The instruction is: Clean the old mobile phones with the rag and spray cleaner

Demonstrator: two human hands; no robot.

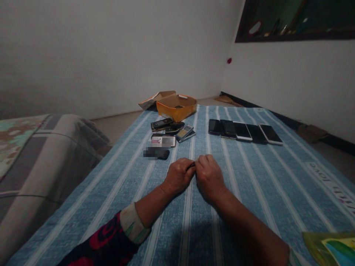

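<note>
Striped cloth (266,181) | right side, lettering (318,170) upside down: "ith love" | first letter cut by view's edge

From the wearer's head, I look forward and down past the nearby left hand (180,173) and right hand (209,177), along the striped cloth (111,188) toward a pale wall (124,55).

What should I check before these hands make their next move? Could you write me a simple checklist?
1. Left hand gripping: ok, a dark object shows between thumb and fingers.
2. Right hand gripping: cannot tell, curled fingers hide it.
3. Dark object identifiable: cannot tell, mostly covered.
4. Orange box open: ok.
5. Phones all lying separately: not ok, the yellowish keypad phone overlaps another phone.
</note>
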